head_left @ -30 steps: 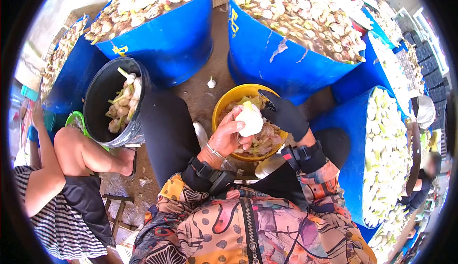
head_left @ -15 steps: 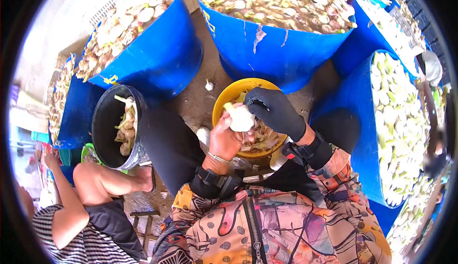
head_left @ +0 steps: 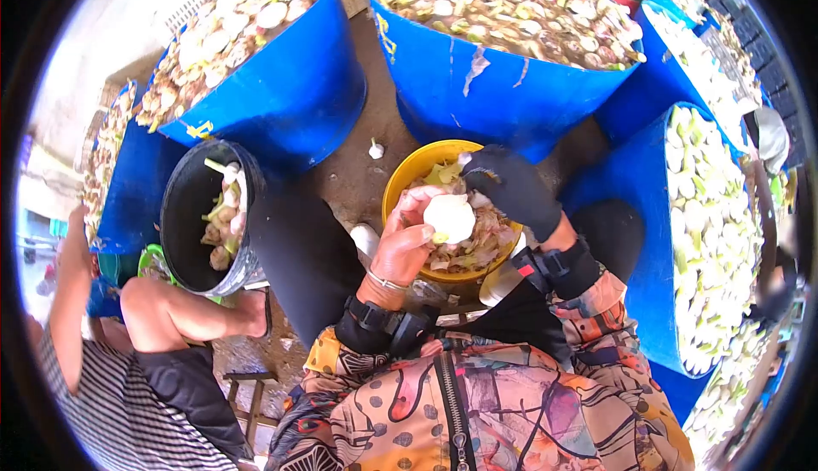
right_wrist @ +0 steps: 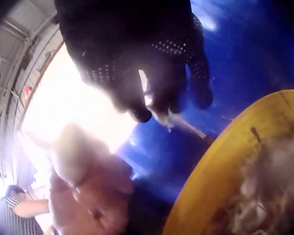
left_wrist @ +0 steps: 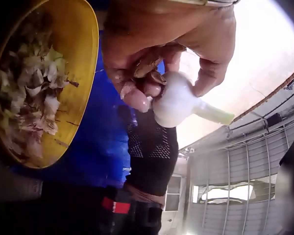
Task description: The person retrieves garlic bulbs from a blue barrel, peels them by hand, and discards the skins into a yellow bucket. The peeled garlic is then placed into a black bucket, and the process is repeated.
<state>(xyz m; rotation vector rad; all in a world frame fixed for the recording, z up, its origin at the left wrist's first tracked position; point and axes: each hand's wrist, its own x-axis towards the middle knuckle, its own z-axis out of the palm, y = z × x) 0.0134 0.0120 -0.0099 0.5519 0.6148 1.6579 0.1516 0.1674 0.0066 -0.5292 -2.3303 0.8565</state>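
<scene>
My bare left hand [head_left: 400, 245] [left_wrist: 171, 34] grips a white garlic bulb [head_left: 449, 219] [left_wrist: 174, 104] between thumb and fingers above the yellow tub [head_left: 396, 186] [right_wrist: 206, 181]. In the left wrist view its short green stem points right. Close beside the bulb, apart from it, is my black-gloved right hand [head_left: 515, 194] [right_wrist: 132, 54]. Its fingertips pinch a thin scrap of pale peel [right_wrist: 161, 116], seen in the right wrist view. Loose peels [head_left: 477, 245] [left_wrist: 36, 98] lie inside the tub.
Blue barrels [head_left: 511, 100] full of garlic stand ahead and at the right. A black bucket [head_left: 177, 215] with bulbs stands at the left, near a seated person in stripes [head_left: 111, 403]. One small bulb [head_left: 376, 149] lies on the floor.
The bulb has turned in my left hand, its stem swinging from up to down toward me. My right hand has moved off the bulb to the right. The head view has shifted.
</scene>
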